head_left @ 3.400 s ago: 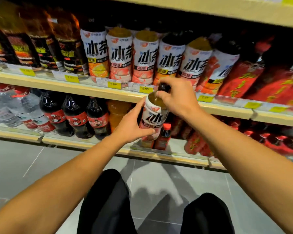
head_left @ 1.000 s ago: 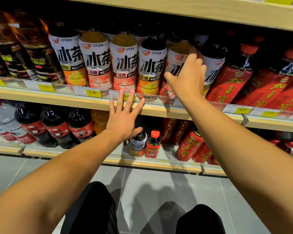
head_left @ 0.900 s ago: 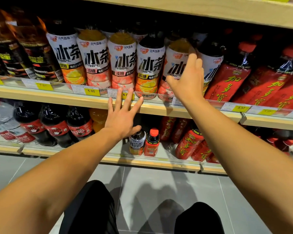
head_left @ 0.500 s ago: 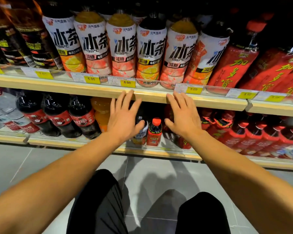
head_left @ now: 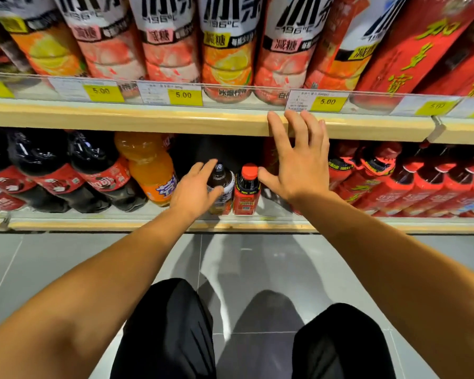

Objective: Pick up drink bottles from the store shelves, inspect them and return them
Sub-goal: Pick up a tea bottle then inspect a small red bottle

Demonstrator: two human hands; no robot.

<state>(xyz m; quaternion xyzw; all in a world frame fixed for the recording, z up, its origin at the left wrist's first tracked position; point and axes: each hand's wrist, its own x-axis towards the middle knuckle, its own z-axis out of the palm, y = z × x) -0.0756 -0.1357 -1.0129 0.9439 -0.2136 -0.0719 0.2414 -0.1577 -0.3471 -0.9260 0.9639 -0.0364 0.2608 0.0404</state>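
On the lower shelf stand two small bottles side by side: a dark bottle with a white label and a red-capped bottle with a red label. My left hand reaches to the dark bottle, its fingers and thumb spread at the bottle's left side and not closed round it. My right hand hovers to the right of the red-capped bottle, fingers straight and spread, the thumb near the cap. It holds nothing.
Large iced-tea bottles fill the upper shelf behind yellow price tags. Cola bottles and an orange soda stand left on the lower shelf, red tea bottles right. Grey floor tiles and my knees lie below.
Both hands have dropped from the upper shelf edge to the lower shelf. The left hand now reaches the small dark bottle. The view has moved closer and lower.
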